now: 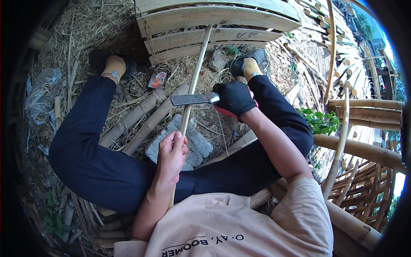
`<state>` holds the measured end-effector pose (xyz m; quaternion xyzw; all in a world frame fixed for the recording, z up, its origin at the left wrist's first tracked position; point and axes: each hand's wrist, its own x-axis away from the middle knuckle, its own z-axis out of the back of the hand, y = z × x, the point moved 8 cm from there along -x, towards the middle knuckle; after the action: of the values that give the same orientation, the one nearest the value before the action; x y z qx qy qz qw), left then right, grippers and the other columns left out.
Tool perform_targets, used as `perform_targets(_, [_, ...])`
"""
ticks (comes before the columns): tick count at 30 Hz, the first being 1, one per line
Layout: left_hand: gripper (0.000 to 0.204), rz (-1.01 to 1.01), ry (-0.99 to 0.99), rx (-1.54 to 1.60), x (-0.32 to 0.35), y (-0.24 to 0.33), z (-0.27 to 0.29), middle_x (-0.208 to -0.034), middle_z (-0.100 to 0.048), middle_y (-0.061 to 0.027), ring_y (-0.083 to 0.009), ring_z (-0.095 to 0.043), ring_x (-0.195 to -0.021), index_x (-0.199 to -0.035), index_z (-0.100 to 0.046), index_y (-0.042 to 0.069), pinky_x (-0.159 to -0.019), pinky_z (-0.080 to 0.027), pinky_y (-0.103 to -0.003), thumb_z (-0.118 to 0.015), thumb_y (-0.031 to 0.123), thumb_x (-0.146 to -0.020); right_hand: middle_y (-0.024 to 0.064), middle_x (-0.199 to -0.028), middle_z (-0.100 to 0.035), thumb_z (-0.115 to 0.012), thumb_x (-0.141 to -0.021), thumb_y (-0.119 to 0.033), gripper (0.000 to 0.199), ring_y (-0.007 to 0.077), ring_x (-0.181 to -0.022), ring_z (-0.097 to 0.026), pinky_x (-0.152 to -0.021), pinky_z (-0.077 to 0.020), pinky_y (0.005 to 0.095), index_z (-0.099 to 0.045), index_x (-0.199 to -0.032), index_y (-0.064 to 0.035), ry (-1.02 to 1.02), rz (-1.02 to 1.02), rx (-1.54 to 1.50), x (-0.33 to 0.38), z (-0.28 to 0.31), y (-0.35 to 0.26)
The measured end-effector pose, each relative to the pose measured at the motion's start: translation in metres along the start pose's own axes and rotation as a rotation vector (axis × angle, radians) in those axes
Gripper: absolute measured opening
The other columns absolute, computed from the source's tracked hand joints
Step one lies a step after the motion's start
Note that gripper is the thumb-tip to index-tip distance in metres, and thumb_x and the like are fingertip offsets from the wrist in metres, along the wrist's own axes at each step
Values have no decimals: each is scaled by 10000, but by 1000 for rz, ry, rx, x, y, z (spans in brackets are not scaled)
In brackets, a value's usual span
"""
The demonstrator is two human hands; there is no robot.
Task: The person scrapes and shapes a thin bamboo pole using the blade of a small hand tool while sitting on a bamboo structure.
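My bare left hand is closed around the lower part of a long, thin bamboo strip. The strip slants up and away from my lap, its far end reaching the slatted wooden crate. In a black and pink glove, my right hand grips a knife by its handle, which the fingers mostly hide. The flat, broad blade points left and lies across the strip, just above my left hand; whether its edge cuts in cannot be told.
A grey stone block sits between my legs, beside bamboo poles on straw-covered ground. Clear plastic lies at left. Cut bamboo is piled at far right, above a bamboo frame and a woven lattice.
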<state>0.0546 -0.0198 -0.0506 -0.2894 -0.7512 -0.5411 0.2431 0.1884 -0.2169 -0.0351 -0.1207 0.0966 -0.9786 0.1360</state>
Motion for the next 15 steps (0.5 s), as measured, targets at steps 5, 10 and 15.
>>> perform_targets(5, [289, 17, -2, 12, 1, 0, 0, -594, -359, 89, 13, -269, -449, -868, -508, 80, -388, -187, -190, -426, 265, -1074, 128, -724, -689, -681, -762, -290, 168, 341, -736, -698, -676, -540, 474, -725, -866, -166, 65, -49, 72, -3, 6, 21])
perform_targets(10, [286, 29, -7, 26, 3, -2, 1, -590, -358, 92, 14, -261, -438, -874, -506, 86, -381, -181, -190, -424, 272, -1076, 172, -788, -696, -660, -818, -330, 232, 375, -757, -689, -676, -546, 469, -726, -886, -119, 201, -239, -50, -6, 14, 57])
perform_targets(15, [283, 35, -9, 64, 6, 4, 2, -588, -354, 97, 18, -256, -431, -878, -503, 91, -380, -178, -188, -426, 278, -1076, 196, -848, -705, -651, -849, -407, 319, 377, -795, -695, -705, -549, 458, -734, -967, -122, 197, -343, 57, 5, 28, 110])
